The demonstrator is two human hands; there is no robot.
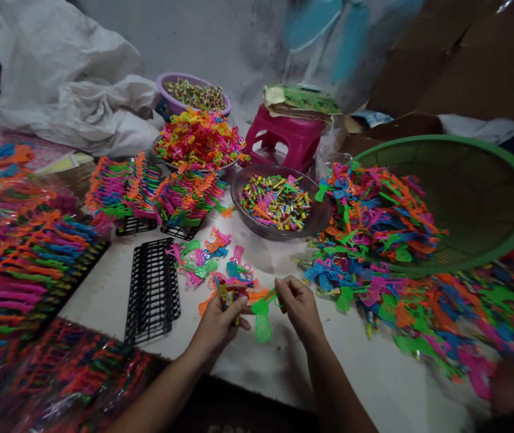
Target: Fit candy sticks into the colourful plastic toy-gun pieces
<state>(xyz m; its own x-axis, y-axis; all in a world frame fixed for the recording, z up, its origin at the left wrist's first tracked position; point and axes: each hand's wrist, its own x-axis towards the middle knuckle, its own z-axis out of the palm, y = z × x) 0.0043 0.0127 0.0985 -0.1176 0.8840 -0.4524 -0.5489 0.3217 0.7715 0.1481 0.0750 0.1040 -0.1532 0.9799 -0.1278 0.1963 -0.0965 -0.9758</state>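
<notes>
Head view, and the big round green plastic basket point(500, 198) lies tipped at right, spilling bright plastic toy pieces point(374, 216) over the white bench point(365, 373). Next, a grey metal bowl point(238, 186) of small coloured tubes point(277, 201). Behind it, a lilac plastic basin point(166, 90) of similar pieces. No writing legible anywhere. Front centre, the left hand point(218, 322) is closed around a few small coloured parts point(229, 296); the right hand point(297, 304) pinches the green plastic paddle-shaped toy point(262, 319) between them.
</notes>
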